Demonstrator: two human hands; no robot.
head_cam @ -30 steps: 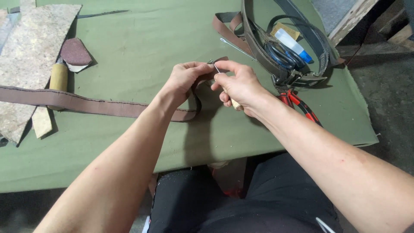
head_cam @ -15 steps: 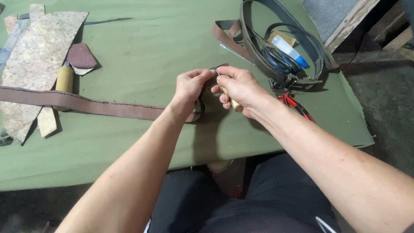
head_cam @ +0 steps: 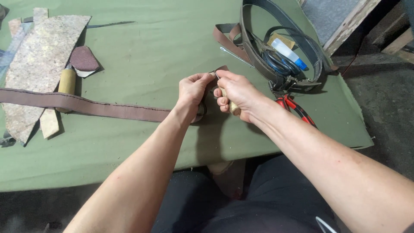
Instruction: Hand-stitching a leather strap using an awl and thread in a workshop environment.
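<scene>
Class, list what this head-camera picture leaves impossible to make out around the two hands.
- Head view: the tool's working tip, hidden between the left hand and right hand; only its wooden handle shows.
- The brown strap end, covered by the left hand.
- Items inside the coiled dark belt, overlapped and too small.

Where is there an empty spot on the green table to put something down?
The widest bare green cloth lies between the dark red scrap and the coiled belts. Another bare stretch runs along the near edge, below the long brown strap. The far-right corner, with the belts and red-handled pliers, is crowded, as is the left with leather pieces.
</scene>
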